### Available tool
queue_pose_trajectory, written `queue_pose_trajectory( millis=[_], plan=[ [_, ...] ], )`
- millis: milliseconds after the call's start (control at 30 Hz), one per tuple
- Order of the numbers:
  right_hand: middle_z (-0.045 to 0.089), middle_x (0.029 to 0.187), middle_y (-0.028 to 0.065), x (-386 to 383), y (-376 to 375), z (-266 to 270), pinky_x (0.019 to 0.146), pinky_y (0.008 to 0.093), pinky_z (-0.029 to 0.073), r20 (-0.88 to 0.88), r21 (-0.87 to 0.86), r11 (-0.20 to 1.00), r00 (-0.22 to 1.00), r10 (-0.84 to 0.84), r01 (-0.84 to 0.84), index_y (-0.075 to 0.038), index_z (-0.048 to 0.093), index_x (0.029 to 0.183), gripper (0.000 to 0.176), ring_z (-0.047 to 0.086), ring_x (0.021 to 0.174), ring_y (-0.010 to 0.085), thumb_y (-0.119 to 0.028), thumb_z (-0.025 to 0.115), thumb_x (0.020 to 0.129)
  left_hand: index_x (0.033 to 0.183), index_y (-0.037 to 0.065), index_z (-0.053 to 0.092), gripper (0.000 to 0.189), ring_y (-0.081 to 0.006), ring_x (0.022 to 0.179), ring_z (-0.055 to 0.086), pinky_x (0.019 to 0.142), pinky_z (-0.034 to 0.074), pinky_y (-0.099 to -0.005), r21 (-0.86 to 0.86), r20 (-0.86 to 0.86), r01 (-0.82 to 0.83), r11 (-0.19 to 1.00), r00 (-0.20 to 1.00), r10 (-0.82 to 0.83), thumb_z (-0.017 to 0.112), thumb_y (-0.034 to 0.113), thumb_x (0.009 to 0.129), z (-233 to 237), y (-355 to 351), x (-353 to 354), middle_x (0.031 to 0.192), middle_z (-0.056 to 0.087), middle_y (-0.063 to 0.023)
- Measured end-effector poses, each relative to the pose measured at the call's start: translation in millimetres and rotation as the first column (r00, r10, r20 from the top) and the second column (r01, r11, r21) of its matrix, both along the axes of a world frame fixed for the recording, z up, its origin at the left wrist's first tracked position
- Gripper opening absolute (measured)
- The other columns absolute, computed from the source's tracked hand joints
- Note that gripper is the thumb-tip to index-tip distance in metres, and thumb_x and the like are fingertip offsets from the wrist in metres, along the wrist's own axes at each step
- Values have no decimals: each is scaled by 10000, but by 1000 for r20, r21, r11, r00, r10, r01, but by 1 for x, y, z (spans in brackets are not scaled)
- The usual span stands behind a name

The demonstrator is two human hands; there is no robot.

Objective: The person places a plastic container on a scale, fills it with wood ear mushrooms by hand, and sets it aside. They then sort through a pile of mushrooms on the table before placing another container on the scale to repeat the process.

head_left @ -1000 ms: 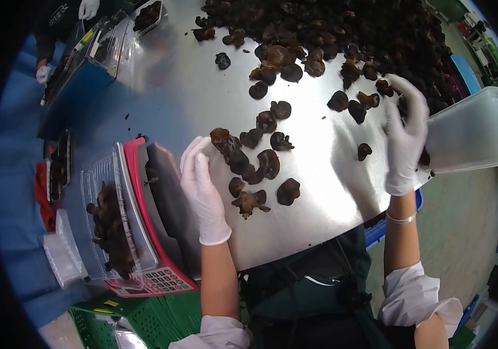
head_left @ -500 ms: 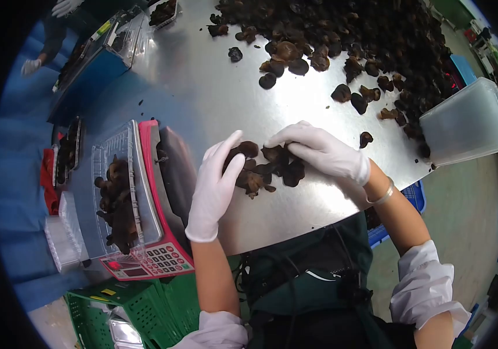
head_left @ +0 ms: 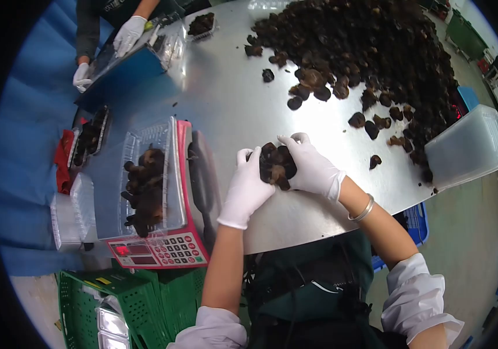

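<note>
Between my two white-gloved hands sits a small bunch of dark brown wood ear mushrooms (head_left: 276, 165) on the metal table. My left hand (head_left: 246, 191) presses on its left side, thumb and fingers curled against it. From the right, my right hand (head_left: 313, 166) cups the same bunch with bent fingers, some of them hidden. Left of my hands stands a pink and white digital scale (head_left: 186, 249). On its platform rests a clear plastic tray (head_left: 170, 174) holding more wood ears.
A large wood ear heap (head_left: 377, 52) covers the far right of the metal table (head_left: 226, 87). A translucent bin (head_left: 470, 148) stands at the right edge. Stacked clear trays (head_left: 66, 218) lie left; green crates (head_left: 115, 296) sit below. A co-worker's gloved hands (head_left: 128, 36) work at a far-left machine.
My hands have come closer together, gathering the loose wood ears into a tighter bunch. The view has shifted, and more of the co-worker at the far left shows.
</note>
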State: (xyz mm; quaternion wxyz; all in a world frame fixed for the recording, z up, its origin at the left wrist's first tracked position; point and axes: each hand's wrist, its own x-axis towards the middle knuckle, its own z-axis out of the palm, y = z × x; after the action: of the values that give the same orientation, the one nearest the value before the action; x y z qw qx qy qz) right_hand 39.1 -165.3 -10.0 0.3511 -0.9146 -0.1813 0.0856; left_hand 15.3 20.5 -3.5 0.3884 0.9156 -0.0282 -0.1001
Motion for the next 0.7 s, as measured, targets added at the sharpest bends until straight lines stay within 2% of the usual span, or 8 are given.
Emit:
queue_pose_trajectory(
  millis=[33,133,233,367,500,567,600,700],
  plan=[
    [447,1353,279,6,5,-6,1042,407,483,20,0,1000,1000,4,-4,-41,434,1430,878,549,1181,451,-136,842,658,1432,-20,463,814,-364,1266,525,1083,435,-365,0,20,-4,1000,1000,4,736,49,668,1,-1,5,1399,429,-201],
    [609,1173,186,21,23,-24,1015,364,482,70,271,960,993,-92,70,-25,588,1228,518,603,1143,337,-5,733,731,1318,-39,550,650,-342,1235,549,1072,439,-345,-182,0,-42,982,999,43,686,7,684,0,1,22,1303,522,-192],
    [640,1150,161,18,29,-18,1009,351,479,-25,462,883,996,-82,84,-43,603,1217,491,620,1125,282,23,689,738,1289,-33,572,604,-328,1228,559,1074,436,-352,-295,44,-76,952,995,93,685,10,698,-11,5,26,1267,571,-198],
    [643,1172,105,3,38,10,1017,335,483,78,419,908,996,-50,12,-47,579,1242,553,618,1138,231,112,653,718,1241,-19,576,523,-369,1179,585,1037,462,-388,-506,136,-71,859,977,161,672,8,727,-7,10,8,1206,599,-225],
    [634,1105,122,5,72,76,840,283,522,160,494,859,985,65,-136,-46,610,1185,485,662,985,214,93,688,728,1314,5,524,587,-351,1189,597,1030,472,-400,-561,202,-134,817,935,293,681,-9,749,63,36,-20,1227,592,-213],
    [625,1122,128,11,103,103,860,307,527,230,548,799,963,139,-246,-42,614,1177,477,660,1000,243,92,684,725,1345,-5,539,586,-256,1220,587,1039,454,-347,-417,338,-255,872,847,410,653,-18,770,97,56,-32,1302,597,-170],
    [622,1126,138,18,122,112,881,327,526,265,553,773,945,191,-312,-40,616,1172,471,652,1023,270,90,678,723,1339,-7,545,579,-273,1210,591,1042,453,-349,-365,481,-248,897,775,410,654,-15,771,96,75,-28,1288,599,-176],
    [616,1144,166,45,176,128,956,386,509,424,426,760,850,312,-491,-46,618,1181,460,613,1112,345,66,654,737,1311,-11,546,573,-377,1198,570,1047,455,-412,-211,497,-403,891,740,453,695,34,760,124,122,-28,1269,565,-235]
  ],
)
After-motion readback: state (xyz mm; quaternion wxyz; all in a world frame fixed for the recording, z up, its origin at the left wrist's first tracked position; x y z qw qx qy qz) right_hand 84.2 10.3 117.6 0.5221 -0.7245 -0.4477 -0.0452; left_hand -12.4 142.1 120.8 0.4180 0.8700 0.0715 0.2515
